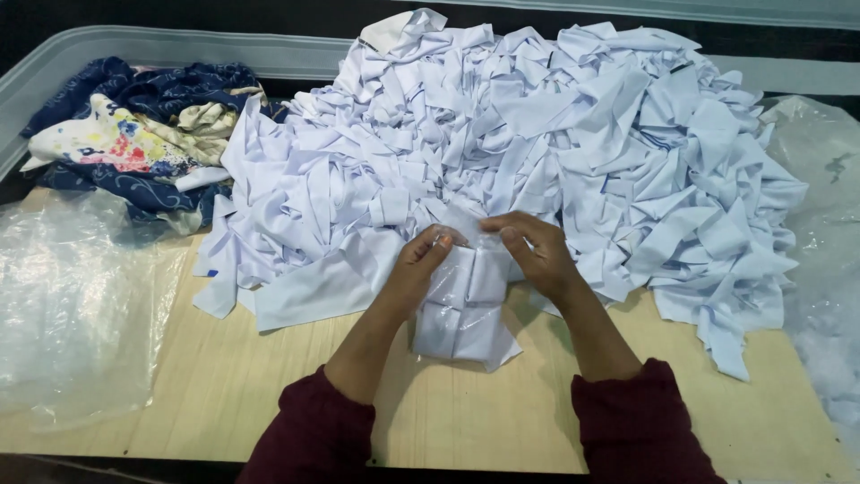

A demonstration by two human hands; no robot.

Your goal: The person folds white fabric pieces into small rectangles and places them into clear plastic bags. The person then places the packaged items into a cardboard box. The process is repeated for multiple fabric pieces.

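Clear plastic sheeting [72, 305] lies at the table's [233, 394] left edge, with navy floral fabric [134, 134] behind it. At centre, the left hand [421, 264] and right hand [533, 251] each pinch the top edge of a clear bag [461, 309] holding folded white cloth. The bag's long axis runs away from the person, opening at the far end. Behind it spreads a white cloth pile [555, 134].

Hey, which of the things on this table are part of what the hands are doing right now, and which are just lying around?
In hand:
- left hand and right hand, both gripping the top of a clear plastic bag
- folded white cloth pieces inside that bag
- big pile of white cloth pieces right behind

Lying about:
- blue floral fabric, far left
- loose plastic sheet, left
- crumpled plastic, right
- wooden table
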